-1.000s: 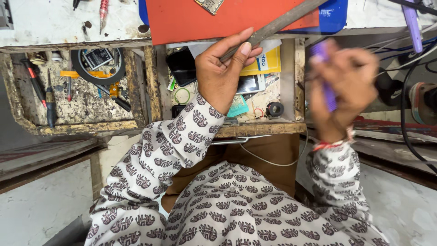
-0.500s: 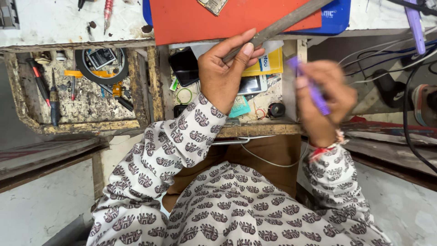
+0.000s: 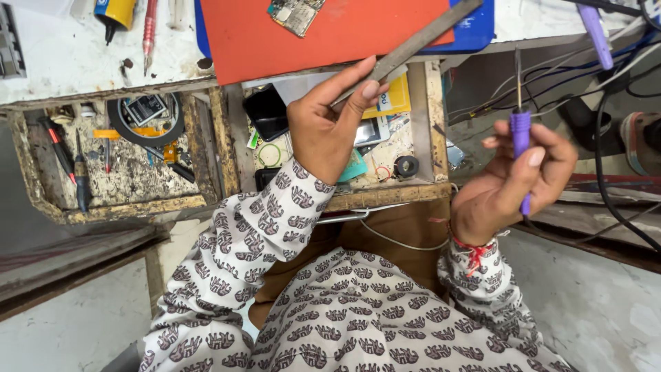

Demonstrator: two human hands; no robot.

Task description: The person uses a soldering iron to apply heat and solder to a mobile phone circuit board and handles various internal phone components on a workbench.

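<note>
holding the flat metal file (image 3: 413,43) near its lower end, your left hand (image 3: 323,131) is closed around it with thumb and forefinger pinching, and the bar runs up toward the upper right of the frame, over the orange mat (image 3: 323,31). your right hand (image 3: 516,182), at centre right, is curled shut on the purple-handled soldering iron (image 3: 520,131), tip pointing up. the file looks stiff and fairly heavy, probably rough enough not to slip; a hold nearer its middle would likely balance it better. the iron seems light, and you'd best keep to the purple grip, clear of the thin metal tip. below your left hand lies the open drawer (image 3: 427,103).
</note>
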